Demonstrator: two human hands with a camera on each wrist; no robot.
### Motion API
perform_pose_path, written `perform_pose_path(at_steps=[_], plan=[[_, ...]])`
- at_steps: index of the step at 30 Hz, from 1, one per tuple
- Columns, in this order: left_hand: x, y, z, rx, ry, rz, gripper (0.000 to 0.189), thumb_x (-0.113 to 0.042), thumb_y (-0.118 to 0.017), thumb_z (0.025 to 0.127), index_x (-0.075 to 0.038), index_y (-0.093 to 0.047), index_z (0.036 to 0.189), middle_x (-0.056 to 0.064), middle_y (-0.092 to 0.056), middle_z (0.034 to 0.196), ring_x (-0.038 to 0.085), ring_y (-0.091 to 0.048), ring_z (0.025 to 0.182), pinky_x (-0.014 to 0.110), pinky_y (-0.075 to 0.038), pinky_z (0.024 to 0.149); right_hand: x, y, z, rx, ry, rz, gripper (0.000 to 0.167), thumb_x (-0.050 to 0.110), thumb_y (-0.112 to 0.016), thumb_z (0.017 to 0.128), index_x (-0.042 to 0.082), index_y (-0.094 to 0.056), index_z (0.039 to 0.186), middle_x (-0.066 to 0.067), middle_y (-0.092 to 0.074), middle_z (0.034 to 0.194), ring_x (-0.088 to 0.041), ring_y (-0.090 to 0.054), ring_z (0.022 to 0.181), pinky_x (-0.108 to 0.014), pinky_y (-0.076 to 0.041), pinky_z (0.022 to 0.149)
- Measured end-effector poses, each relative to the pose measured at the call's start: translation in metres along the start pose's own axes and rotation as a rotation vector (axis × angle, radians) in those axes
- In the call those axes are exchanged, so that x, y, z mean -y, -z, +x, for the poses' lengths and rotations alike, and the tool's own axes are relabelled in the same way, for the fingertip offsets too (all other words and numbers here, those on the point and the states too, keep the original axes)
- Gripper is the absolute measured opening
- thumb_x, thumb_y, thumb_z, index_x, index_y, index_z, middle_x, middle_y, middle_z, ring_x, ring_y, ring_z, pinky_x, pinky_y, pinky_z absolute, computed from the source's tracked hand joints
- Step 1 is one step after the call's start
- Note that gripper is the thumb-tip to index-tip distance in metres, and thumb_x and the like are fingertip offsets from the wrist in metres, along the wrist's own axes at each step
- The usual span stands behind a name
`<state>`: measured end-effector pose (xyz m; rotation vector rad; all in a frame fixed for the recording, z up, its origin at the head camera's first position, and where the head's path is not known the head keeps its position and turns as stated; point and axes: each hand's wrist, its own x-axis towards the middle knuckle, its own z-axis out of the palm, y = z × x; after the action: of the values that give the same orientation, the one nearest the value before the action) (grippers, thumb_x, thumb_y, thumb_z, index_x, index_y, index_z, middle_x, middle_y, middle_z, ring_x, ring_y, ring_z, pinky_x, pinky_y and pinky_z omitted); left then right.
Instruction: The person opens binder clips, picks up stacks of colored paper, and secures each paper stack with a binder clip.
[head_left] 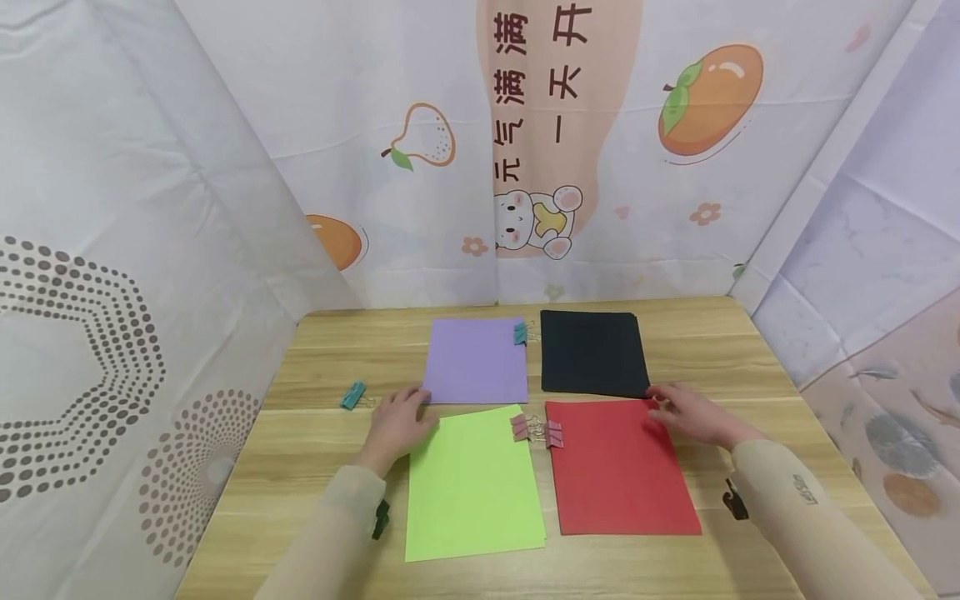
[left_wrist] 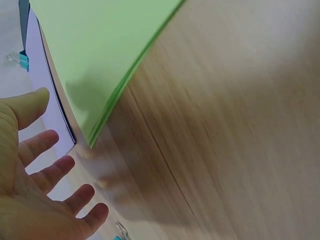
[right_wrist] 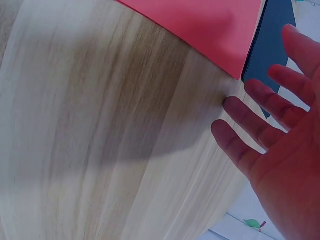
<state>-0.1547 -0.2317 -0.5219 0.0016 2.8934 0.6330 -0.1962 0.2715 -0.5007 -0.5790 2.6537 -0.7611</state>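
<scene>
My left hand (head_left: 397, 423), its fingers spread apart and holding nothing, is beside the near left corner of the purple paper (head_left: 476, 362) and the far left corner of the lime green paper (head_left: 474, 487). My right hand (head_left: 693, 412) likewise has spread fingers with nothing between them. Its fingertips are right at the near right corner of the black paper (head_left: 592, 354), close to the far right corner of the red paper (head_left: 622, 471). Pink binder clips grip the facing edges of the green stack and the red stack. A teal binder clip (head_left: 521, 333) sits on the purple stack's right edge.
A loose teal binder clip (head_left: 352, 395) lies on the wooden table (head_left: 322, 458), left of the purple paper. Patterned white curtains (head_left: 442, 217) stand behind the table and at both sides.
</scene>
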Motion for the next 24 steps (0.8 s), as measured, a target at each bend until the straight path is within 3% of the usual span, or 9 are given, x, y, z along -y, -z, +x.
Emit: perform_pose_path(at_steps=[14, 24], plan=[[0.023, 0.006, -0.008, -0.024, -0.004, 0.046, 0.056, -0.032, -0.067, 0.098, -0.008, -0.054, 0.146, 0.021, -0.040, 0.157, 0.053, -0.032, 0.143, 0.072, -0.026, 0.113, 0.001, -0.002, 0.010, -0.028, -0.006, -0.031, 0.052, 0.024, -0.066, 0.100, -0.011, -0.052, 0.136, -0.032, -0.054, 0.127, -0.046, -0.057, 0.114, -0.063, -0.047, 0.099], [0.040, 0.019, -0.012, -0.051, -0.002, 0.061, 0.055, -0.031, -0.067, 0.098, -0.009, -0.053, 0.146, 0.024, -0.040, 0.156, 0.057, -0.030, 0.141, 0.074, -0.026, 0.111, 0.004, -0.002, 0.017, -0.014, -0.049, -0.016, 0.056, 0.025, -0.064, 0.101, -0.013, -0.049, 0.139, -0.038, -0.049, 0.135, -0.050, -0.055, 0.120, -0.065, -0.045, 0.101]])
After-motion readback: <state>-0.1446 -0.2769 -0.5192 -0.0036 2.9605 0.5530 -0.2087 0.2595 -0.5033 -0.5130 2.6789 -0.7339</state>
